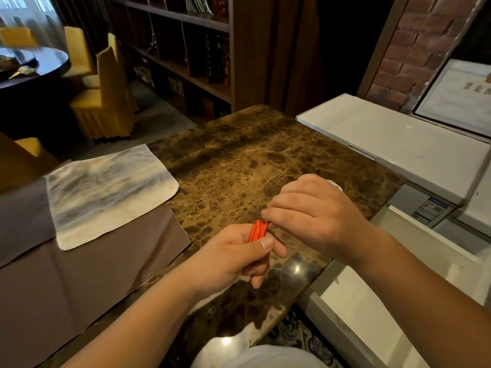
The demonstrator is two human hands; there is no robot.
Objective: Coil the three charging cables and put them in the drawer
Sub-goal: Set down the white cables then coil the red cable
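Above a brown marble counter (252,160), an orange cable (257,231) bundle is pinched by the left hand (233,258); the right hand (313,213) is closed around its far end. Loops should be kept even and tight.

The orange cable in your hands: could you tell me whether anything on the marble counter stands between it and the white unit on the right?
Nothing visible does. The orange cable is held by the left hand and right hand above bare marble counter. The cloth lies off to the left, away from the white unit. No open drawer is clearly visible.
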